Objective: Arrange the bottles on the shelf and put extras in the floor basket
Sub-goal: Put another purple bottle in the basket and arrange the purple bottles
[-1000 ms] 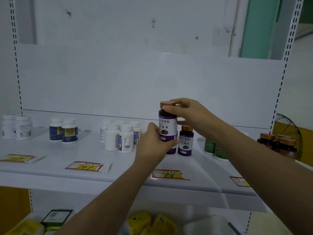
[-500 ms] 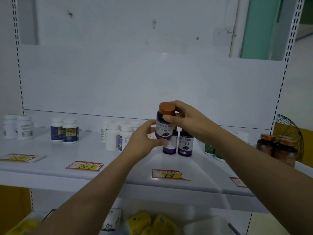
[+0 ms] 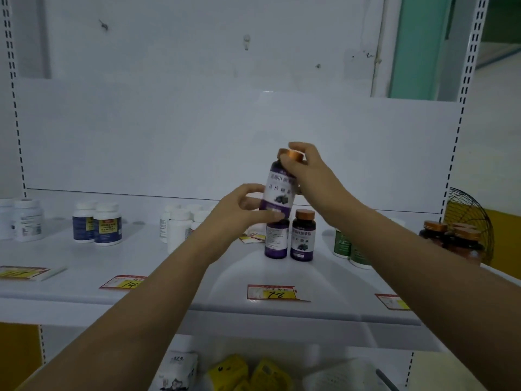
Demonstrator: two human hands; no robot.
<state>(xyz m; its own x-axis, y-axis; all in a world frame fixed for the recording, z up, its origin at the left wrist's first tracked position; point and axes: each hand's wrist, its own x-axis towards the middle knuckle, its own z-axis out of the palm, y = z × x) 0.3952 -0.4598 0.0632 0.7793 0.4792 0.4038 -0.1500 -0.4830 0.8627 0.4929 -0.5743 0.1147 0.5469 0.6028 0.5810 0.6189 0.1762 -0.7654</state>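
A long white metal shelf (image 3: 84, 266) runs across the view and bears every group of bottles. Two bare forearms reach over its front edge towards its middle. The right hand (image 3: 310, 176) has its grip closed round the top of a tall purple plastic bottle (image 3: 277, 193), fingers curled over the copper-coloured screw cap (image 3: 291, 154). The left hand (image 3: 239, 213) has its grip closed on the bottle's lower end, thumb and fingertips pinching the base.

The bottle hangs in the air above the middle of the shelf, clear of the board and leaning a little to the right at the top. It has a dark violet body and a white label band with printed characters, a dark berry picture and a purple strip below.

On the shelf directly under it stand two smaller purple bottles (image 3: 303, 238) of the same design, side by side. The top of the left one is hidden behind the held bottle.

Towards the shelf's left end stand plain white bottles (image 3: 28, 220), white bottles with dark blue labels (image 3: 107, 224) and a cluster of white bottles (image 3: 177, 230). Towards its right end are green-labelled bottles (image 3: 342, 244) and amber bottles with copper caps (image 3: 462, 241). A red and yellow price tag marked 78 (image 3: 275, 292) lies near the shelf's front edge.
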